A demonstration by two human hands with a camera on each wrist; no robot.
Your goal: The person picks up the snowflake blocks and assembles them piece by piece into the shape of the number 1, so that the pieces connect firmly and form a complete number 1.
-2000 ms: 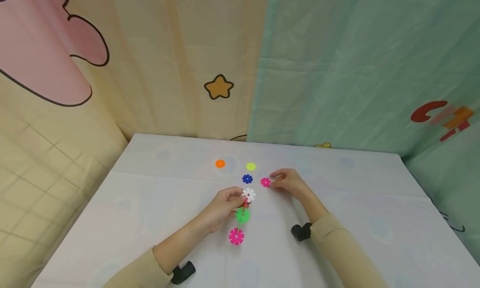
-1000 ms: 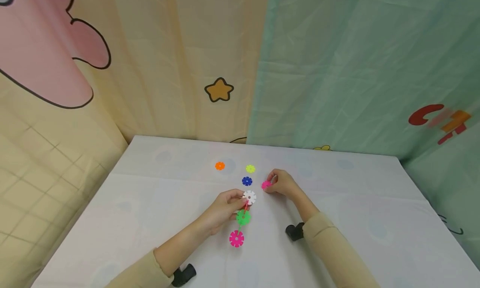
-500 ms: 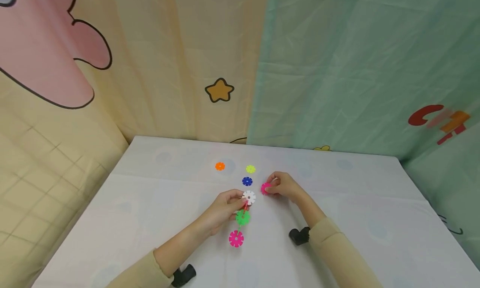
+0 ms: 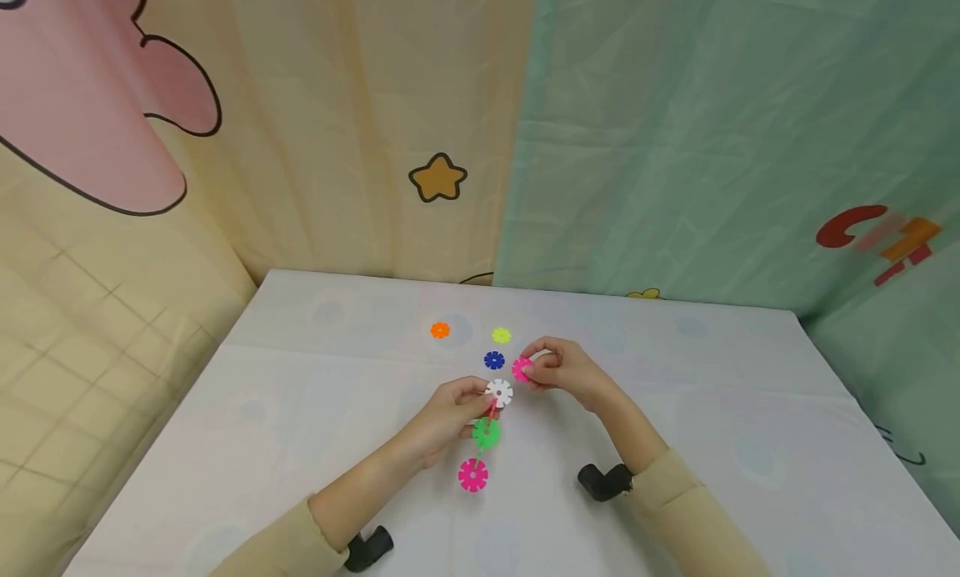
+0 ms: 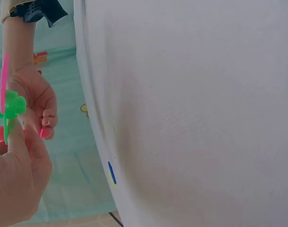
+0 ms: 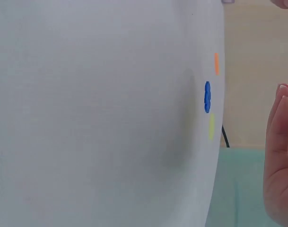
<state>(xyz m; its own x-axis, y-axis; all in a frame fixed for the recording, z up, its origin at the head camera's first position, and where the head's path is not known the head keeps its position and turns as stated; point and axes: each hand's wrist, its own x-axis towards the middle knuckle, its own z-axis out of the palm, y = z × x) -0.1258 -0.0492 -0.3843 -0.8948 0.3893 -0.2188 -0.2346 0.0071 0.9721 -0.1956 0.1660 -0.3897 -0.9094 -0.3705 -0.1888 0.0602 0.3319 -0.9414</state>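
My left hand (image 4: pixel 448 417) grips a chain of notched plastic snowflake discs between thumb and fingers. A white disc (image 4: pixel 498 393) tops it, with a reddish disc seen edge-on below, then a green disc (image 4: pixel 487 433) and a pink disc (image 4: pixel 473 475) at the lower end. Just right of the white disc, my right hand (image 4: pixel 567 373) pinches a loose pink disc (image 4: pixel 520 368) by its edge; a small gap separates the two discs in the head view. In the left wrist view the chain's green disc (image 5: pixel 12 104) stands above my left thumb.
Beyond the hands lie a blue disc (image 4: pixel 494 360), a yellow disc (image 4: pixel 501 335) and an orange disc (image 4: pixel 440 330) on the white-covered table (image 4: pixel 315 393). Black wrist-camera mounts (image 4: pixel 604 482) hang under both forearms. Patterned curtains (image 4: pixel 675 143) rise behind the table.
My right hand has closed its fingers on the loose pink disc, picked it up and moved it slightly left, nearer the white disc. My left hand and its chain have stayed in place.
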